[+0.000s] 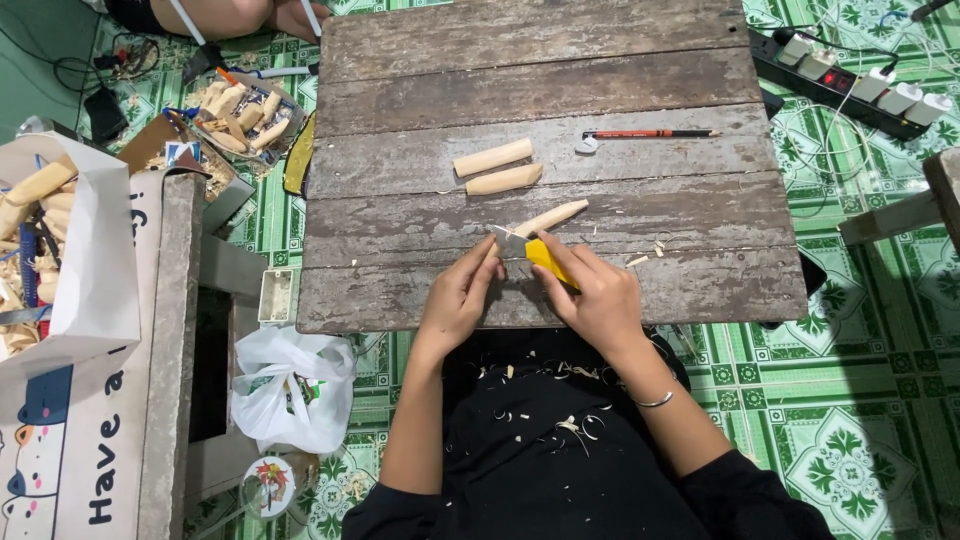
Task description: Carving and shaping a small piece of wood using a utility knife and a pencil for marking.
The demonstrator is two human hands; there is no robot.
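- At the near edge of the wooden table (400, 300), your left hand (455, 300) is closed around the near end of a wooden peg (555, 215), which lies slanted on the second plank from you, its far end pointing away to the right.
- Your right hand (595, 295) is clenched on a yellow knife (548, 262); the blade (508, 241) meets the peg just beside your left fingertips.
- Both hands sit close to the table's near edge; your lap (560, 450), strewn with shavings, lies directly below it.
- Two more pegs (495, 168) lie side by side on the middle planks, apart from the one in hand.
- A red pencil (650, 133) rests farther back to the right, well apart from your hands.
- The far planks and the right part of the table carry only a few chips (640, 258), leaving room there.
- Off the left edge stand a white plastic bag (290, 385), a paper bag (90, 260) of wood pieces and a tray (240, 115) of pegs.
- A power strip (850, 85) lies on the green floor beyond the far right corner.
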